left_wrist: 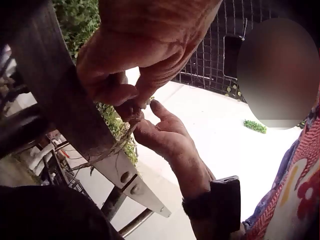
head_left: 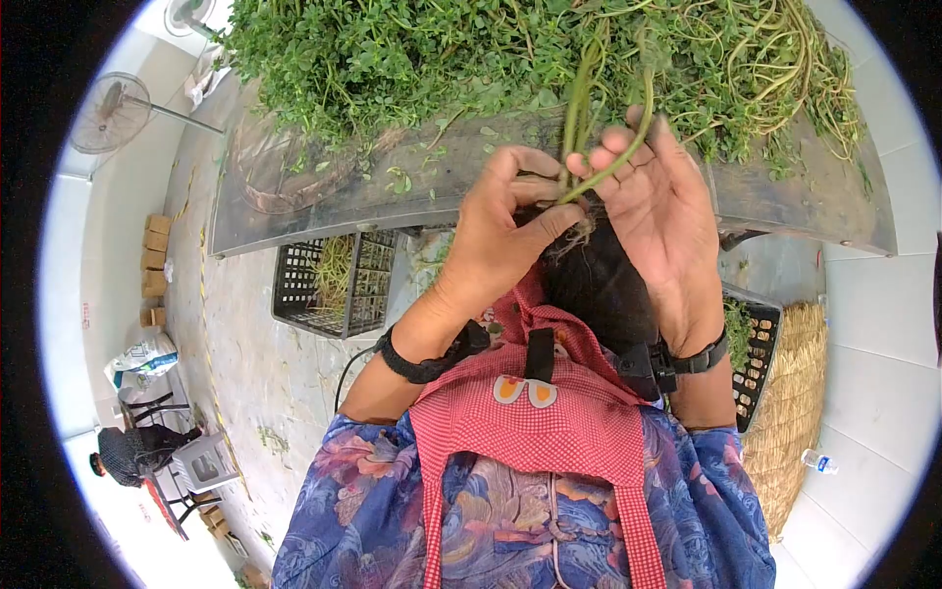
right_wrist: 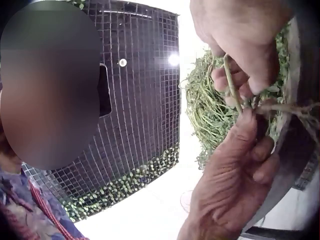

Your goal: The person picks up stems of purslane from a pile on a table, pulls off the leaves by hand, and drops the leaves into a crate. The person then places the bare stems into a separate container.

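Green stems [head_left: 573,123] are pinched near their trailing roots [head_left: 581,232] by the left hand [head_left: 500,218], over the near edge of the table [head_left: 412,201]. One bent stem is touched by the loosely opened right hand [head_left: 667,211]. Beyond, the table is covered by a leafy heap [head_left: 392,59]; below, a black crate [head_left: 371,285] is seen.

Left hand [head_left: 510,218] pinches — right hand [head_left: 669,201] just beside it, turned palm-up, loosely curved.
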`<state>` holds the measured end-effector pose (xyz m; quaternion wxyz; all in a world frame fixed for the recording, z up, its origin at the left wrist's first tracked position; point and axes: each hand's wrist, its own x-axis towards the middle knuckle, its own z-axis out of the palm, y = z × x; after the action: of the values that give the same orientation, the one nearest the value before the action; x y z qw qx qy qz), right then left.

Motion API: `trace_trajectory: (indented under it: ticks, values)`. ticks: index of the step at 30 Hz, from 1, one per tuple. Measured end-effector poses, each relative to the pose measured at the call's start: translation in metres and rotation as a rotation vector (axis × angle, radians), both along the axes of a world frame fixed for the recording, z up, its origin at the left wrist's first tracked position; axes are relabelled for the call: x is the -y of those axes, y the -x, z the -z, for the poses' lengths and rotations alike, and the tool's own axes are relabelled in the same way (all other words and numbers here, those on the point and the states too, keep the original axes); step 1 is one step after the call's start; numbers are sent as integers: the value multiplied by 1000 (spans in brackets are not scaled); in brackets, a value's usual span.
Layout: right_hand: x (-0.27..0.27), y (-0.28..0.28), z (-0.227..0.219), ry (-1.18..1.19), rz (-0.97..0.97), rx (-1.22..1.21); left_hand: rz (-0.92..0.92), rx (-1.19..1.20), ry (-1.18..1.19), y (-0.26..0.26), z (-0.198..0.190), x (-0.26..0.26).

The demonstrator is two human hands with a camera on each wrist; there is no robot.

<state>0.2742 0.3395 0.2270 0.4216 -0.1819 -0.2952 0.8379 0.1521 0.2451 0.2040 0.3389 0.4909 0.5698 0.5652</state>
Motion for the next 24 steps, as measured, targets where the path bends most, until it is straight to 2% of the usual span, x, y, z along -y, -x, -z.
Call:
trace_trajectory:
  ticks: [2,4,8,11,14,18,20,23,24]
  values:
    - [-4,0,10,35,-133,-288,27,35,-64,-1,4,-1]
    - [-4,0,11,103,-120,-305,70,186,-104,-4,2,0]
    - [-1,-5,8,214,-54,-331,66,219,-150,-6,0,5]
    - [-5,-11,13,194,-83,-418,163,185,-59,-4,4,8]
    - [-2,-11,12,255,-87,-461,100,187,-31,-10,5,7]
    - [8,-12,14,198,-143,-505,-17,191,18,-16,3,7]
    - [29,-7,7,145,-9,-360,-75,186,23,-17,4,6]
    - [44,-2,3,56,14,-313,-120,106,-60,-17,7,6]
    - [48,-2,3,16,18,-300,-153,-16,-93,-14,10,4]
